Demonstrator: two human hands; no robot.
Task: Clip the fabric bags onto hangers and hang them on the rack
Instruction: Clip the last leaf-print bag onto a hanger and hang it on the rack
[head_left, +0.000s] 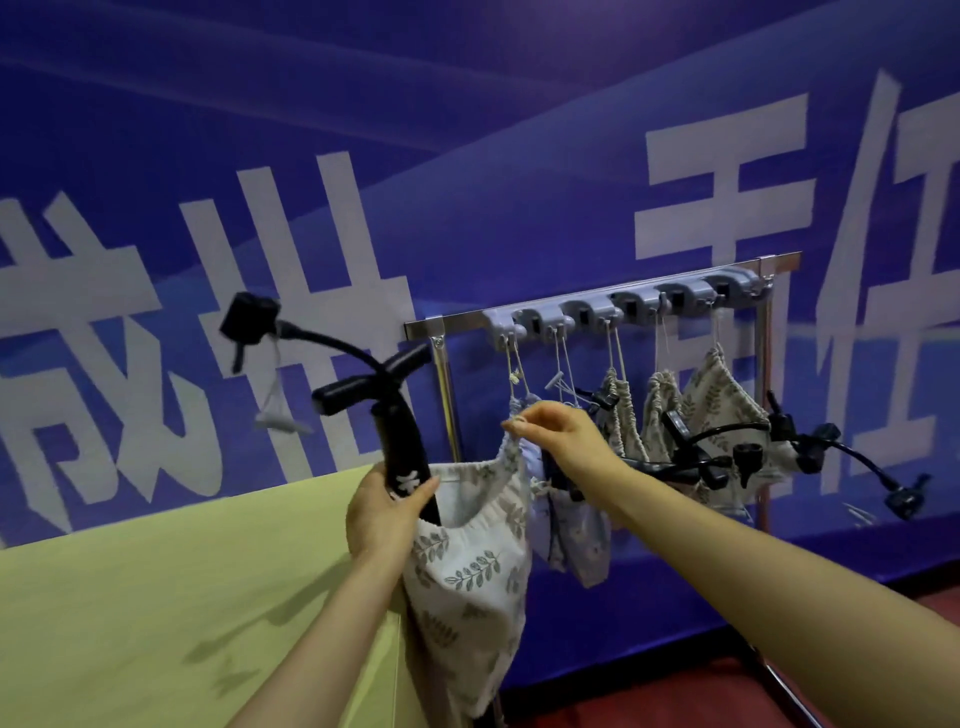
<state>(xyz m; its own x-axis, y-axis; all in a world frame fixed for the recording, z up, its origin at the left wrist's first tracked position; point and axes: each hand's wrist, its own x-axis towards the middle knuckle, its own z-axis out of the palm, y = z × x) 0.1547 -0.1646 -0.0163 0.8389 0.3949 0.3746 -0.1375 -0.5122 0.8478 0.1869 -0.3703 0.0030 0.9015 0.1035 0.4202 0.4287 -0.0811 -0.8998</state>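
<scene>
**One more bag on its way to the rack**

While the left hand (387, 512) grips the black hanger (400, 457) at the mouth of the leaf-print bag (470, 561), the right hand (558, 434) pinches the bag's rim, lifted beside the yellow table (156, 613). About 4 bags already hang from the rack (597, 304); this one is not yet hung. Whether a clip bites the fabric is hidden behind the thumb.
</scene>
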